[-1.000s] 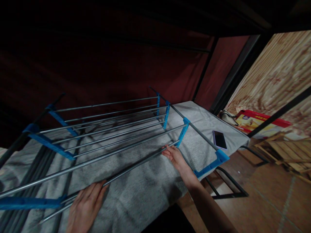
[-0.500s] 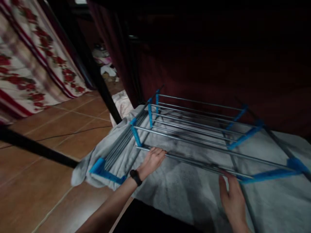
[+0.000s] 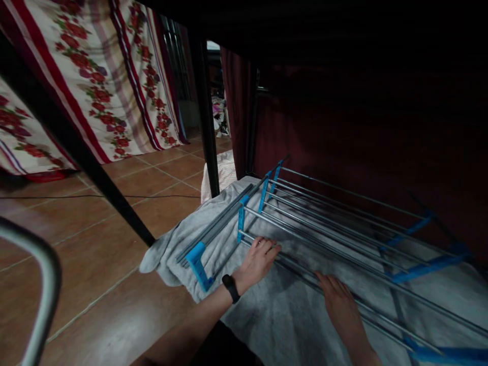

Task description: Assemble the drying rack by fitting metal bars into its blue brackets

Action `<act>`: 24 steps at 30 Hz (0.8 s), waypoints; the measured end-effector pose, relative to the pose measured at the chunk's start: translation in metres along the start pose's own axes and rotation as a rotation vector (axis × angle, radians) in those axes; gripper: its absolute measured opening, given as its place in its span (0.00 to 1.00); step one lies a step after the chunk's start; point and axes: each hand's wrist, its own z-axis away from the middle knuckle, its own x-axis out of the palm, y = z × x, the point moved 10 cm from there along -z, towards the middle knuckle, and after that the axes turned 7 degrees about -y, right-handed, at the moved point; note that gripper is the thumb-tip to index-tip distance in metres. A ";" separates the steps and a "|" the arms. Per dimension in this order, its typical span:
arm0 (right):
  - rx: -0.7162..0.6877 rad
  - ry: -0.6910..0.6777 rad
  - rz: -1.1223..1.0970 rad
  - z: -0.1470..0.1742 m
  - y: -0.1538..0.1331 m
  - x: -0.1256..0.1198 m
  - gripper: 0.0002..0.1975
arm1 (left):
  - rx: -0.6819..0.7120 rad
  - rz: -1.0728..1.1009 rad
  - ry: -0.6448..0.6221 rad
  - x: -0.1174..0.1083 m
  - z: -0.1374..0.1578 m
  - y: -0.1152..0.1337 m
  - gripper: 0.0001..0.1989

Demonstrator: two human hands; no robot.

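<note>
A shoe rack of thin metal tubes and blue plastic connectors (image 3: 241, 223) lies on a grey blanket (image 3: 290, 320). My left hand (image 3: 257, 260), with a black watch on its wrist, curls over the near lower metal tube (image 3: 297, 267) close to the left connector. Farther right along that side, my right hand (image 3: 339, 300) lies over the tubes with fingers bent across them; its thumb is hidden. Several grey tubes (image 3: 219, 221) lie bunched at the rack's left end beside a blue corner piece (image 3: 198, 267).
Dark metal posts (image 3: 208, 117) and a slanting dark bar (image 3: 114, 203) stand at the left. A pale curved tube (image 3: 51, 269) is close by at the lower left. A flowered curtain (image 3: 99, 86) hangs behind the tiled floor (image 3: 163, 178), where a thin cable runs.
The view has swung left, so the rack sits farther right and lower. My right hand has moved along the tube toward my left hand, away from the right blue connector.
</note>
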 end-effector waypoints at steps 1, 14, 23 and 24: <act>-0.011 0.010 0.027 0.001 0.001 0.001 0.25 | -0.054 0.030 0.091 -0.007 0.009 -0.007 0.15; -0.076 0.032 0.116 0.005 0.003 0.004 0.27 | -0.691 0.819 0.702 -0.003 0.047 -0.169 0.14; -0.109 0.053 0.200 0.005 0.003 0.006 0.28 | -0.662 1.033 0.639 0.000 0.042 -0.168 0.09; -0.123 0.055 0.206 0.006 0.004 0.008 0.29 | -0.659 1.073 0.628 0.003 0.041 -0.168 0.09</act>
